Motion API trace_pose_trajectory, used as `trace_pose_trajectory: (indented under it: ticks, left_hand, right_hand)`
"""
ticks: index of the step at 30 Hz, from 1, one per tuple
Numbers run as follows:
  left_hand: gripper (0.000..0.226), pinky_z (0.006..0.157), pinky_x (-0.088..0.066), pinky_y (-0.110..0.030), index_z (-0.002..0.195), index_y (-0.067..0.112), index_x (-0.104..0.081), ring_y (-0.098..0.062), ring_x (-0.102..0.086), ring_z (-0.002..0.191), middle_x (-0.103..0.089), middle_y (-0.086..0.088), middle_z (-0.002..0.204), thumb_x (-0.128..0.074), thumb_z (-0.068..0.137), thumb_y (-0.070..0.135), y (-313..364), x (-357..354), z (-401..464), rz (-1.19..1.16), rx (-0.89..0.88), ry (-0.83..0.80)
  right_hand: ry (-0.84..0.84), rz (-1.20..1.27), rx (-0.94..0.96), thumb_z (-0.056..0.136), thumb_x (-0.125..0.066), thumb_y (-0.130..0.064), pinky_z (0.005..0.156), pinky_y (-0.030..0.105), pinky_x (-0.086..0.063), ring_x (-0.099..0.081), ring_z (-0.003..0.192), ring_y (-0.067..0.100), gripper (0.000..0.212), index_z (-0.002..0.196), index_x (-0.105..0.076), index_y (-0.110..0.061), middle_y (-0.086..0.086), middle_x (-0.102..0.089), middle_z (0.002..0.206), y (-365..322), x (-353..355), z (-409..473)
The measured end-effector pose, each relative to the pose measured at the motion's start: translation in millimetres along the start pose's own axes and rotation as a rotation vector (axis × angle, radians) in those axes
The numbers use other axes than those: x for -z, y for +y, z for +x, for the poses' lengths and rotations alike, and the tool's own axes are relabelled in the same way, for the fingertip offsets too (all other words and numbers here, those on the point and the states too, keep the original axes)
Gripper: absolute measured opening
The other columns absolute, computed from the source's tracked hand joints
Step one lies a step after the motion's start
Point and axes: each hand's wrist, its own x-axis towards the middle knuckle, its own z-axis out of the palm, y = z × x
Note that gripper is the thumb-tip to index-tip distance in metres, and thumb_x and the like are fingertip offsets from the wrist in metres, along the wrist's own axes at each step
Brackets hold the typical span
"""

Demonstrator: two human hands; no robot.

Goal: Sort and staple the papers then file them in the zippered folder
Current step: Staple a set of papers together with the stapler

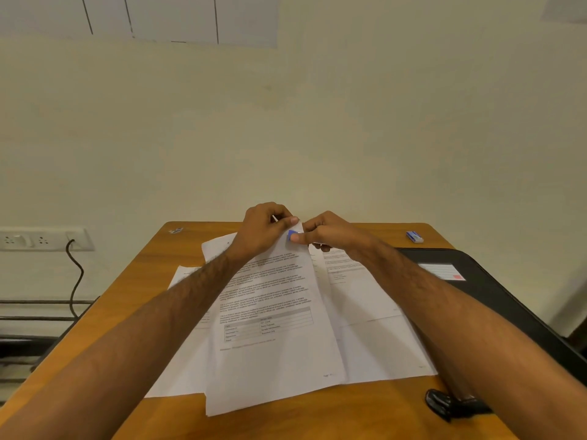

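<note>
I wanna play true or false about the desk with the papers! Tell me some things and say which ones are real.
1. Both hands meet at the top corner of the front stack of papers. True: the left hand and right hand meet there around a small blue stapler.
2. The black zippered folder lies on the left side of the desk. False: it lies on the right side.
3. A small blue box sits near the far right corner of the desk. True.
4. The blue box sits on top of the folder. False: it rests on the bare wood, apart from the folder.
5. More sheets lie under the front stack. True.
</note>
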Motion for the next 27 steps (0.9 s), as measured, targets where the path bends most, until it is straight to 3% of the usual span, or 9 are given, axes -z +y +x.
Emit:
trace_pose_trajectory:
  ticks: [7, 9, 12, 14, 17, 20, 22, 25, 27]
  left_hand:
    - [0.014, 0.069, -0.047, -0.019, 0.088, 0.019, -0.077, -0.002, -0.059, 0.073, -0.067, 0.009, 0.084, -0.069, 0.092, 0.031, -2, 0, 2, -0.001, -0.004, -0.009]
    - [0.015, 0.07, -0.048, -0.022, 0.089, 0.02, -0.077, -0.002, -0.059, 0.075, -0.067, 0.009, 0.086, -0.069, 0.091, 0.032, -4, 0, 2, 0.001, -0.006, -0.025]
    - [0.016, 0.067, -0.046, -0.021, 0.09, 0.021, -0.076, -0.005, -0.06, 0.076, -0.07, 0.007, 0.089, -0.067, 0.093, 0.034, -9, -1, 2, -0.002, 0.011, -0.025]
    - [0.016, 0.065, -0.045, -0.018, 0.091, 0.021, -0.075, -0.006, -0.061, 0.076, -0.069, 0.007, 0.088, -0.066, 0.093, 0.034, -12, -1, 3, -0.023, 0.048, -0.017]
    - [0.018, 0.066, -0.045, -0.017, 0.093, 0.019, -0.075, -0.005, -0.062, 0.078, -0.069, 0.007, 0.088, -0.066, 0.094, 0.035, -17, -4, 6, -0.032, 0.085, -0.034]
    - [0.018, 0.066, -0.046, -0.017, 0.095, 0.018, -0.075, -0.009, -0.065, 0.082, -0.071, 0.006, 0.09, -0.065, 0.095, 0.033, -21, -11, 11, -0.028, 0.078, -0.078]
    - [0.019, 0.065, -0.047, -0.017, 0.096, 0.019, -0.074, -0.007, -0.066, 0.081, -0.071, 0.007, 0.09, -0.064, 0.095, 0.034, -25, -22, 15, -0.019, 0.085, -0.125]
    - [0.021, 0.069, -0.049, -0.024, 0.093, 0.016, -0.074, -0.007, -0.065, 0.08, -0.071, 0.005, 0.09, -0.063, 0.096, 0.034, -39, -42, 19, -0.006, 0.127, -0.192]
    - [0.023, 0.069, -0.047, -0.025, 0.094, 0.014, -0.074, -0.01, -0.063, 0.081, -0.069, 0.005, 0.091, -0.062, 0.096, 0.034, -50, -59, 24, 0.009, 0.155, -0.222]
  right_hand:
    - [0.008, 0.052, -0.023, 0.088, -0.078, -0.026, 0.057, 0.024, -0.035, -0.04, 0.056, 0.011, 0.05, 0.053, -0.044, -0.018, -0.008, -0.043, 0.051, -2, -1, 2]
    - [-0.101, 0.017, -0.036, 0.091, -0.075, -0.035, 0.063, 0.024, -0.038, -0.045, 0.064, 0.01, 0.034, 0.069, -0.06, -0.012, -0.007, -0.053, 0.063, -1, 3, -2]
    - [-0.189, 0.039, -0.008, 0.094, -0.069, -0.04, 0.065, 0.023, -0.039, -0.047, 0.072, 0.01, 0.033, 0.103, -0.072, -0.009, -0.006, -0.063, 0.081, 8, 10, -7]
    - [-0.129, 0.065, -0.008, 0.095, -0.068, -0.039, 0.064, 0.022, -0.041, -0.051, 0.074, 0.009, 0.027, 0.106, -0.075, -0.015, -0.007, -0.067, 0.087, 20, 14, -10]
    - [0.072, 0.087, -0.057, 0.092, -0.069, -0.046, 0.067, 0.025, -0.046, -0.059, 0.085, 0.013, 0.04, 0.116, -0.072, -0.014, 0.0, -0.069, 0.101, 41, 25, -9]
    - [0.236, 0.04, -0.073, 0.096, -0.066, -0.043, 0.065, 0.025, -0.047, -0.058, 0.08, 0.015, 0.03, 0.098, -0.07, -0.014, 0.003, -0.066, 0.091, 61, 40, -6]
    - [0.293, -0.044, -0.11, 0.1, -0.062, -0.034, 0.064, 0.025, -0.046, -0.057, 0.078, 0.017, 0.02, 0.091, -0.064, -0.016, 0.005, -0.062, 0.087, 76, 53, -1]
    - [0.372, -0.239, -0.16, 0.099, -0.064, -0.03, 0.068, 0.027, -0.044, -0.062, 0.089, 0.026, 0.018, 0.101, -0.064, -0.013, 0.006, -0.066, 0.097, 101, 73, 12]
    - [0.432, -0.349, -0.196, 0.098, -0.065, -0.025, 0.062, 0.024, -0.041, -0.057, 0.089, 0.023, 0.017, 0.106, -0.058, -0.012, 0.004, -0.063, 0.098, 116, 88, 19]
